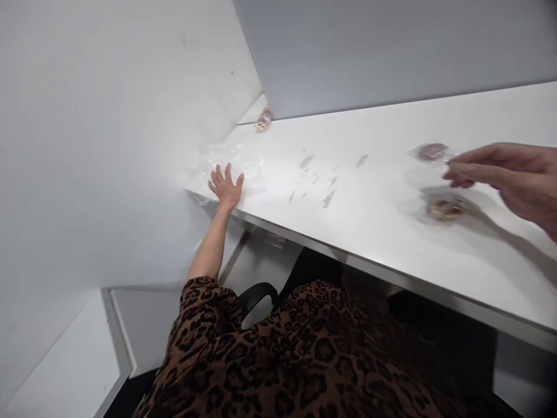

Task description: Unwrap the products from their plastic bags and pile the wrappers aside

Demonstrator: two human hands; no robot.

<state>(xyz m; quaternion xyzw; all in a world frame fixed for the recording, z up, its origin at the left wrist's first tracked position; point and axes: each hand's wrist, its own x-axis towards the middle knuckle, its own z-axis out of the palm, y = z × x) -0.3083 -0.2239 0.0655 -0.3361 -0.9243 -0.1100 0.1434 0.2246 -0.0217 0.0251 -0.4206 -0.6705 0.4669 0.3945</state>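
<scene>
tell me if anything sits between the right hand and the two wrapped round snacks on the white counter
Nothing visible does. The right hand hovers with fingertips just beside the darker clear-wrapped round snack and above the browner wrapped round snack; only bare white counter lies around them.

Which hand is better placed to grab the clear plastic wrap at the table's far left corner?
Left. The left hand lies flat on the clear plastic wrap; the right hand hovers far off, over two blurred wrapped items.

It looked like an office or a plain workroom, though motion blur left that uncertain: a long white desk (374,191) ran across the frame's right, bare white walls (87,145) filled the left, a grey partition panel (391,46) stood along the top.
</scene>
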